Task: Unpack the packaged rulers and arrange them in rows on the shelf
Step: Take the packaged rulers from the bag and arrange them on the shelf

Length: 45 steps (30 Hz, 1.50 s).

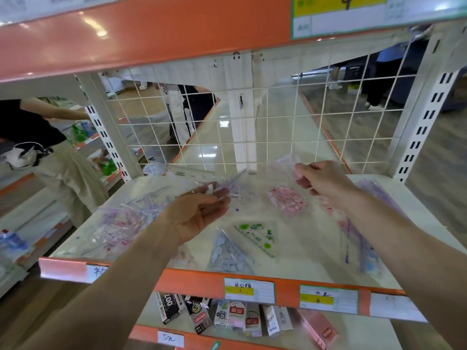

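Boxes [227, 314] of small goods stand on the level below me, nearest of all. Above them runs the orange front lip of the shelf [192, 276] I am filling.

On its white board, close to the lip, lie a blue-grey set square [230, 253] and a green set square [257, 236], side by side and apart. To my left is a loose heap of packaged rulers [121, 223]. To my right, purple rulers [364, 248] lie lengthwise.

Further in, a pink-printed piece [288, 200] rests between my arms. My left hand [199, 213] is palm up above the board, its fingers [217, 205] curled round a clear ruler [225, 183]. My right hand [321, 180] pinches a thin clear wrapper [285, 165] between thumb and fingers. Blur keeps me from telling whether ruler and wrapper touch.

I judge I am mid-unpacking: the ruler looks nearly or fully free of its sleeve. Next I would need to draw the two apart, drop the wrapper aside, then lay the ruler flat in line with those already out, edges parallel.

Behind all this stands the wire mesh [252, 122] back, and past it on the left a person [38, 137].
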Motion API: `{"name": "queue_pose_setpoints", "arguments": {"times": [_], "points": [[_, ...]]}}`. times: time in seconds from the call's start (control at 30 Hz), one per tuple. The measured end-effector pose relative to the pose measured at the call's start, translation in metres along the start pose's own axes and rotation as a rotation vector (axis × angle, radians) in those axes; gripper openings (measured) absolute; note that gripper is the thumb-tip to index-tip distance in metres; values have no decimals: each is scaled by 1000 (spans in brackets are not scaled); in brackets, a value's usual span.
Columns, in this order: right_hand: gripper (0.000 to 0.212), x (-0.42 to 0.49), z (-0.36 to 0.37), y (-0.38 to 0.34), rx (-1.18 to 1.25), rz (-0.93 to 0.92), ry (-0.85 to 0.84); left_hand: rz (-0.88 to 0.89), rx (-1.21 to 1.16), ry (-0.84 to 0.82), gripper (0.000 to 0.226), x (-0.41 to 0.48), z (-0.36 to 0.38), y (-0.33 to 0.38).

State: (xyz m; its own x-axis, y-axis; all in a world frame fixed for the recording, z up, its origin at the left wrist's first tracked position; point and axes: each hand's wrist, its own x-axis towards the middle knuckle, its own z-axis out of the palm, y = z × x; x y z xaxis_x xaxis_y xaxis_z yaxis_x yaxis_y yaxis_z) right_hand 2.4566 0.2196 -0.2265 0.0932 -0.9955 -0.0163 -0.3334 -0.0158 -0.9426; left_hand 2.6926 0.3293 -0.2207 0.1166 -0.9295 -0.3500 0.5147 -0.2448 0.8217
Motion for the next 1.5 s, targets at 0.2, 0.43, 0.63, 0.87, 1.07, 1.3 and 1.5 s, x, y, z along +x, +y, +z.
{"name": "queue_pose_setpoints", "arguments": {"times": [0.2,0.43,0.63,0.87,1.07,1.3,1.5], "points": [[41,10,6,9,-805,-13,-23,-6,-48,14,25,-9,-11,7],[42,-30,50,-35,-173,-190,-525,-61,-196,-82,28,-11,-15,15],[17,-24,72,-49,164,-80,-464,27,-47,25,23,-8,-21,26],[12,-10,95,-60,190,-38,-463,134,173,124,20,2,-10,36],[12,22,110,-40,138,80,-208,55,284,241,13,3,-42,48],[28,22,103,-41,-474,-204,-136,49,392,119,11,-4,-51,35],[21,-14,99,-72,-157,-214,-480,52,553,-15,5,-7,-23,28]]}}
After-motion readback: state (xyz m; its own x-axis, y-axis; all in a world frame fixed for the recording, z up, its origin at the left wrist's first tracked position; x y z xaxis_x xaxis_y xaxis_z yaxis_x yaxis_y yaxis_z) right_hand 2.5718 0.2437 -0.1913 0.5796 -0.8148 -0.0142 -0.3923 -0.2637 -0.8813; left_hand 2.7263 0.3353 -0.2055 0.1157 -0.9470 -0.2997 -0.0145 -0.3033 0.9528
